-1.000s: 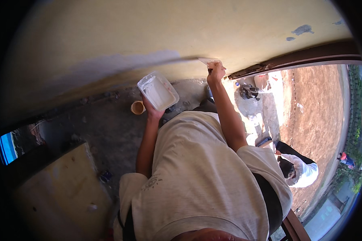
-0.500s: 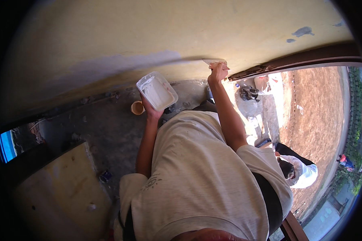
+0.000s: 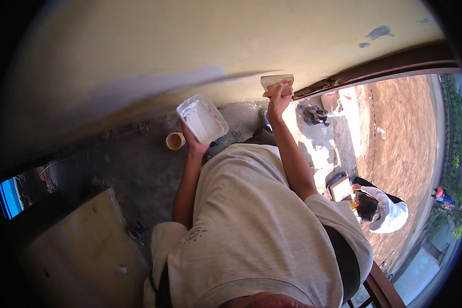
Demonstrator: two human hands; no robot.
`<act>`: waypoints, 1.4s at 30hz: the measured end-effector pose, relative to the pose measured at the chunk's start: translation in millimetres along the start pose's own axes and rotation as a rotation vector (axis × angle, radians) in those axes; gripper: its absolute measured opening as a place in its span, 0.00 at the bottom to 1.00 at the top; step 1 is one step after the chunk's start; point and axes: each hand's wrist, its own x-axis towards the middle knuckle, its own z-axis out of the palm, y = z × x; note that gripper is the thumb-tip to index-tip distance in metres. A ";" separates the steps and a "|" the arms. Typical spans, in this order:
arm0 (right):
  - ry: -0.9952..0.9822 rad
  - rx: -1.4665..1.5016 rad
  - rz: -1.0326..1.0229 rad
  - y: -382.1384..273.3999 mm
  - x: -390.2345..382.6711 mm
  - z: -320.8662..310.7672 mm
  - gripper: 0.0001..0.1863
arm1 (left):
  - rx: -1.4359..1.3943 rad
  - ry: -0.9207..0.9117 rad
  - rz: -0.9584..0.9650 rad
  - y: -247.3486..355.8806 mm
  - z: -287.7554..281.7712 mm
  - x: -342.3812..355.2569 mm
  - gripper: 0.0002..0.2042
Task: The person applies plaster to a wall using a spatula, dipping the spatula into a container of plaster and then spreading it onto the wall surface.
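My left hand (image 3: 194, 142) holds a translucent rectangular plastic tub (image 3: 223, 131) from its near left side. Smooth white paste (image 3: 204, 119), which looks like wall putty, lies in the tub. In my right hand (image 3: 278, 105) is a flat, wide putty scraper (image 3: 273, 79), fingers closed at its near edge. Its broad face shows and is smeared with paste. The scraper is right by the yellowish wall (image 3: 138, 46); whether it touches cannot be told. A pale whitish patch (image 3: 154, 82) stretches along the wall to the left of the scraper.
An orange-tan cup (image 3: 175, 141) stands on the grey floor left of the tub. A dark red-brown frame (image 3: 385, 64) edges the opening at right. Outside, a person in white (image 3: 390, 213) bends beside a box (image 3: 340, 188). A yellowish panel (image 3: 82, 241) is at lower left.
My right hand has turned the scraper, so its broad face now shows instead of a slanted blade. The tub has barely shifted. The person outside has moved, and the box there shows more fully.
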 end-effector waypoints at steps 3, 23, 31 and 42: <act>-0.170 -0.431 -0.088 -10.5 -27.2 -1.6 0.16 | -0.012 0.019 0.027 -4.8 -0.4 0.7 0.31; -0.110 -0.986 -0.287 82.3 -21.2 48.4 0.20 | 0.018 -0.052 -0.032 4.5 -32.5 10.5 0.26; -0.111 -0.941 -0.290 80.6 -26.5 54.4 0.18 | -0.015 -0.073 -0.019 0.7 -28.4 10.3 0.27; 0.130 -0.887 -0.024 72.0 44.2 19.5 0.14 | 0.052 0.031 0.046 -4.9 -28.1 16.1 0.29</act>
